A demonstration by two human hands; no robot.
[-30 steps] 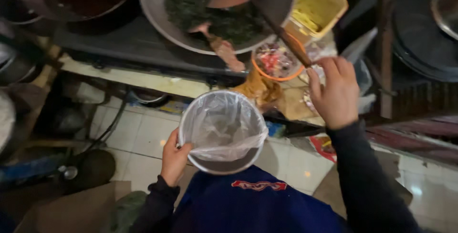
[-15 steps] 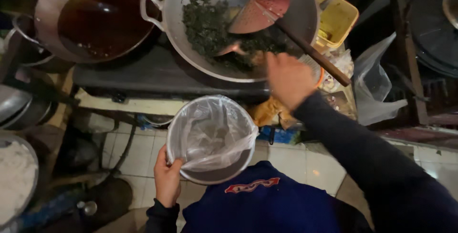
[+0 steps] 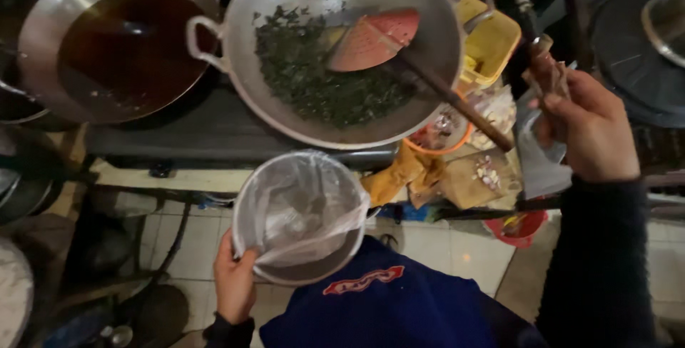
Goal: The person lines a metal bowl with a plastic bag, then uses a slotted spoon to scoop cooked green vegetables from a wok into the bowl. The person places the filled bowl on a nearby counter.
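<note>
Right hand (image 3: 589,130) now clear of wok (image 3: 285,116), beside ladle handle (image 3: 457,102)

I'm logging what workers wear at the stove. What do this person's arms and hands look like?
Both hands are bare, no gloves. The left hand comes out of a dark sleeve cuff. The right hand comes out of a long dark sleeve that covers the forearm to the wrist. No rings or watch show.

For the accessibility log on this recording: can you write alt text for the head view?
Seen from above, a person's left hand holds a metal bowl lined with a clear plastic bag below a wok of chopped dark greens with a red skimmer resting in it. The right hand grips a brownish object, too blurred to name. Beside it sits a wok of dark liquid.
</note>
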